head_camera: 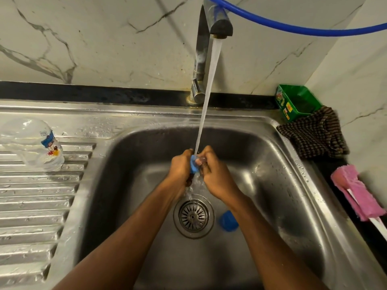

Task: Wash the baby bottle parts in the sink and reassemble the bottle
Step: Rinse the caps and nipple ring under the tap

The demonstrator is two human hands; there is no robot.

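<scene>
Over the drain (pixel 193 216), the ring (pixel 193 165) is held under the stream (pixel 209 91), clasped by the curled left hand (pixel 181 167) and right hand (pixel 214 175), and, being wet, could be dropped.

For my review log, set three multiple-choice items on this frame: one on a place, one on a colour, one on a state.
1. Where is the clear bottle? A. in the basin B. on the drainboard C. on the cloth
2. What colour is the sponge brush? A. pink B. green C. yellow
3. The tap is A. off B. dripping C. running

1 B: it rests on the ribbed steel.
2 A: its foam is pink.
3 C: a steady stream hits the blue part that the left hand and right hand grip.
</scene>
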